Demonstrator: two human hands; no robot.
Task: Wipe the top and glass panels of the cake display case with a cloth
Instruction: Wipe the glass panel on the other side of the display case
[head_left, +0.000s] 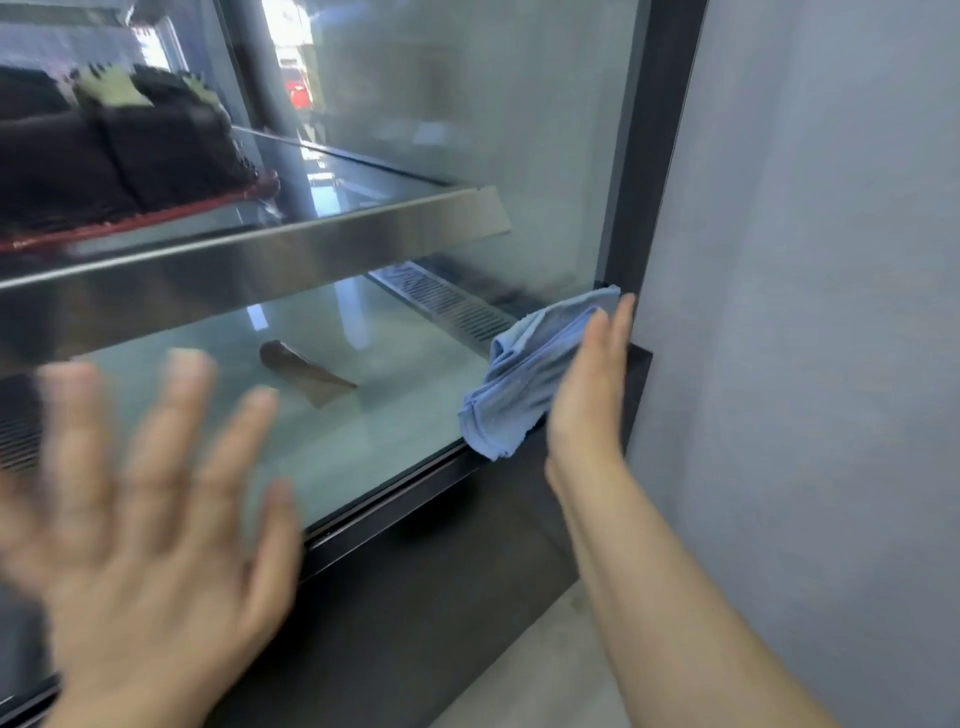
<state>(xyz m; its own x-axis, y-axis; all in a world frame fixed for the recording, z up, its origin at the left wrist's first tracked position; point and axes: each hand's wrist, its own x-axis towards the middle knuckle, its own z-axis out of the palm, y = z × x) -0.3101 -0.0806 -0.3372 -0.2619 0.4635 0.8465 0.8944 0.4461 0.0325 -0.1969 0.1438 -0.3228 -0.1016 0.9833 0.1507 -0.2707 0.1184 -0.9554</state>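
Head view puts the blue cloth (530, 374) at the lower right corner of the front glass panel (519, 156) of the cake display case (415, 582). It is bunched into a long wad whose axis slants from low-left to high-right, and its upper end touches the dark frame (644, 156) at the panel's edge. The right hand (592, 384) lies flat on it, fingers straight and together, pressing it to the glass along that same slant rather than clutching it; the fingertips reach just past the cloth's top end. The left hand (145, 499) is well apart to the left and nearer the camera, fingers spread wide and holding nothing. It is blurred, so I cannot tell whether the palm touches the glass. Nearly the whole panel lies left of and above the cloth, so I'd judge the next stroke must run leftward or upward out of this corner, driven by the right hand. Behind the glass a steel-edged shelf (291, 249) carries a dark cake (104, 150); under it sit a brown wedge (306, 371) and a slotted vent strip (447, 306). A grey wall (831, 260) stands just right of the frame, leaving little room on that side.
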